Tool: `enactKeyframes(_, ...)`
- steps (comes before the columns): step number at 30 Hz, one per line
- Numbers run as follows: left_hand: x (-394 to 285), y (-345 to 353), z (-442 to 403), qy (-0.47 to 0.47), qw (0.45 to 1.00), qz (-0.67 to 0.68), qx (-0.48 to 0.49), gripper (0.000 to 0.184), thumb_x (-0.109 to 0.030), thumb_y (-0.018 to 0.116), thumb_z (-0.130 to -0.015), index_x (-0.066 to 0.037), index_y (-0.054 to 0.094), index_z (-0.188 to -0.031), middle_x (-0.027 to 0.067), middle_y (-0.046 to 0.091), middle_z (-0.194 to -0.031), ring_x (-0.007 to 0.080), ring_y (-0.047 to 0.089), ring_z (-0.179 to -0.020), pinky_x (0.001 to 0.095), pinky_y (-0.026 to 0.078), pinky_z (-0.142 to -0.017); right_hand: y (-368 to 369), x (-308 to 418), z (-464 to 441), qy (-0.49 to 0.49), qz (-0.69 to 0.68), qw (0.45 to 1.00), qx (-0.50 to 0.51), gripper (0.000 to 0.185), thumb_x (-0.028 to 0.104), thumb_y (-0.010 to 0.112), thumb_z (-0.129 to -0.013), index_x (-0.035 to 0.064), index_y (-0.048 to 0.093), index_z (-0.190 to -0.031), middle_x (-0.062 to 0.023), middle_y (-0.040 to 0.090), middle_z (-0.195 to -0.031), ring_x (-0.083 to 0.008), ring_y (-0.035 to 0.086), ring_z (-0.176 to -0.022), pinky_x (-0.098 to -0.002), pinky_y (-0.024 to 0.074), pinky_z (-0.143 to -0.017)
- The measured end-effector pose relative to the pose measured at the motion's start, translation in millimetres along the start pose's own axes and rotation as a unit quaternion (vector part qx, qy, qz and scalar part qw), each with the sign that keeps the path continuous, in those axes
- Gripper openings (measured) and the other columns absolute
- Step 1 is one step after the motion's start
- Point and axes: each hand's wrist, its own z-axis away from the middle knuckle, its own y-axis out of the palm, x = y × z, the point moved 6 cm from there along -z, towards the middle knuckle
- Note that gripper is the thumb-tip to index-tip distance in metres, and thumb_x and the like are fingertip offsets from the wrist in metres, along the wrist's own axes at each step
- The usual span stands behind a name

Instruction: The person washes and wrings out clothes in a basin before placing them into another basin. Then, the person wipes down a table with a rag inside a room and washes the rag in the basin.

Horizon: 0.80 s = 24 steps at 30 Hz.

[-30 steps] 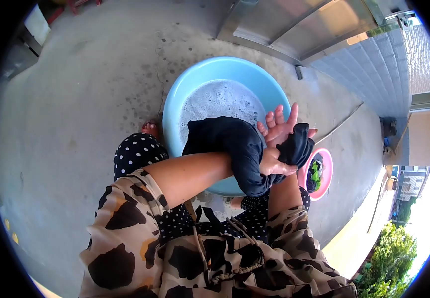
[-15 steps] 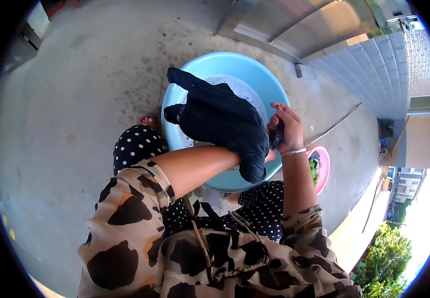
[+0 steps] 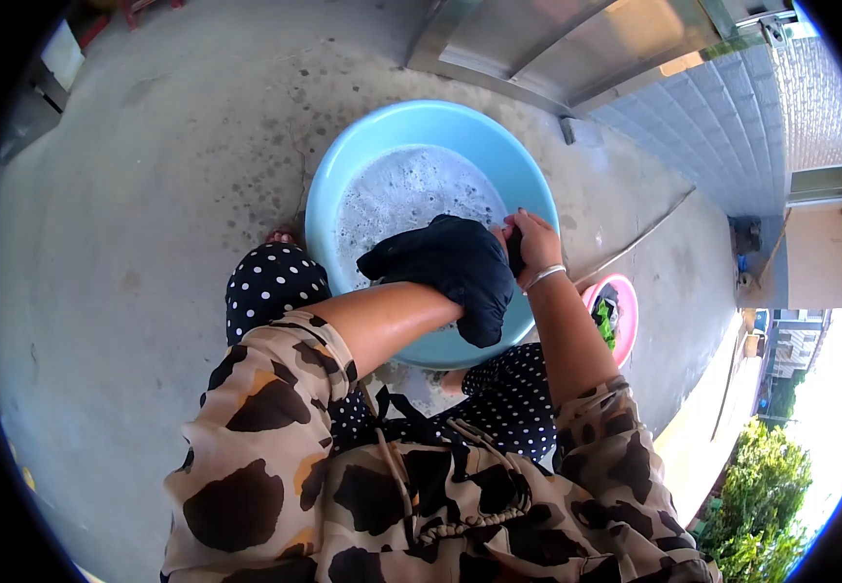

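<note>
A wet, dark navy garment point(image 3: 445, 267) hangs bunched over my left forearm, above the soapy water in a light-blue basin point(image 3: 523, 165). My right hand point(image 3: 535, 243), with a bangle at its wrist, is closed on a dark part of the garment near the basin's right side. My left forearm runs in under the cloth from the lower left. The garment hides most of my left hand, so its fingers do not show clearly. White suds point(image 3: 411, 185) float on the water.
A small pink basin point(image 3: 625, 291) holding green and dark items stands at the right. A thin stick point(image 3: 644, 231) lies on the concrete floor point(image 3: 149, 223). My knees in polka-dot trousers point(image 3: 275, 287) flank the blue basin. A metal-framed door point(image 3: 567, 49) stands beyond.
The garment has drawn in from the basin's left rim into a smaller bundle toward the right, uncovering more suds. My right hand has shifted slightly left and down. The view has shifted a little.
</note>
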Motion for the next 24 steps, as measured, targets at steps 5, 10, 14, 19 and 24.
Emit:
enactKeyframes(5,-1,-2,5,0.018,0.993,0.117,0.014,0.052,-0.029,0.057,-0.072,0.003,0.049,-0.112,0.0195,0.057,-0.102,0.0289,0.056,-0.09,0.037,0.043,-0.08,21,5,41,0.095,-0.075,0.989,-0.083,0.045,0.043,0.041,-0.088,0.0011,0.056,-0.091,-0.0104,0.056,-0.076,-0.0211,0.053,-0.068,-0.0334,0.0444,-0.067)
enactKeyframes(10,1,-1,5,0.011,0.992,0.122,0.013,0.051,-0.027,0.058,-0.071,0.002,0.05,-0.112,0.0193,0.057,-0.103,0.0284,0.057,-0.089,0.0371,0.044,-0.078,26,-28,28,0.222,-0.207,0.941,0.148,0.058,0.054,0.041,-0.084,0.0045,0.048,-0.114,-0.0112,0.052,-0.108,-0.0242,0.048,-0.101,-0.0404,0.0381,-0.087)
enactKeyframes(14,4,0,5,0.001,0.997,0.08,-0.003,0.05,-0.026,0.058,-0.07,0.001,0.05,-0.111,0.0192,0.057,-0.104,0.028,0.057,-0.089,0.0371,0.045,-0.077,16,21,38,0.058,0.193,0.961,0.19,0.066,0.06,0.046,-0.079,0.0046,0.048,-0.116,-0.0094,0.052,-0.109,-0.0213,0.046,-0.101,-0.0362,0.0304,-0.093)
enactKeyframes(19,9,4,0,-0.019,1.0,0.016,-0.015,0.049,-0.024,0.059,-0.069,0.0,0.051,-0.111,0.019,0.057,-0.105,0.0275,0.058,-0.088,0.0373,0.046,-0.076,38,-18,43,0.173,0.154,0.875,0.426,0.075,0.058,0.052,-0.077,0.0043,0.038,-0.126,-0.0094,0.05,-0.118,-0.0192,0.044,-0.11,-0.0341,0.0299,-0.097)
enactKeyframes(24,17,10,3,-0.04,0.998,-0.037,-0.026,0.048,-0.022,0.06,-0.068,-0.001,0.052,-0.11,0.0188,0.056,-0.106,0.027,0.058,-0.088,0.0374,0.047,-0.075,67,-8,72,0.27,0.065,0.823,0.496,0.077,0.041,0.068,-0.072,0.0038,0.033,-0.128,-0.0078,0.046,-0.123,-0.0166,0.048,-0.108,-0.0335,0.0363,-0.095)
